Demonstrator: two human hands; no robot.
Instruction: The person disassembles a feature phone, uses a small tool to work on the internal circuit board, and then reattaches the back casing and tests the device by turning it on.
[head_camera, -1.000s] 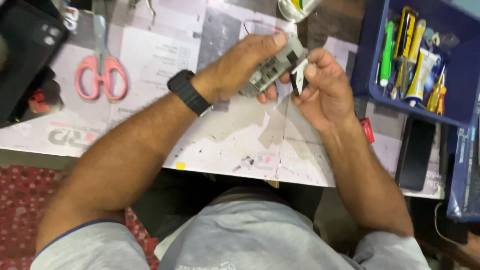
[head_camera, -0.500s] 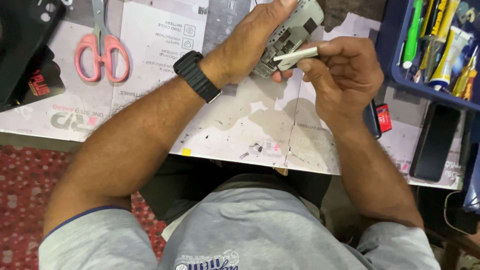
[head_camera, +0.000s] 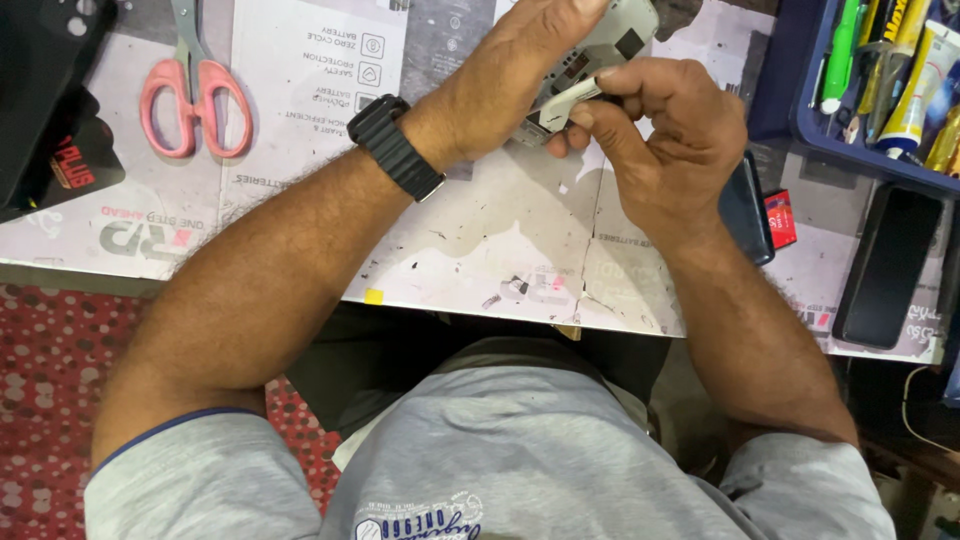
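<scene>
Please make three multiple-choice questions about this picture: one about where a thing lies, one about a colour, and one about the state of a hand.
1. Where do the scissors lie?
A. On the paper-covered table, beyond the left forearm
B. Inside the blue tray
C. On the red floor mat

2. What colour are the scissors' handles?
A. Green
B. Pink
C. Black

3. What is the right hand doing?
A. Resting flat and empty on the table
B. Pinching a small pale tool against the opened device
C. Holding the dark phone

Answers:
1. A, since the scissors rest on the printed paper at the upper left, apart from the blue tray.
2. B, since both loops are pink.
3. B, since the fingers close on the pale tool, whose tip meets the device that the left hand holds.
</scene>
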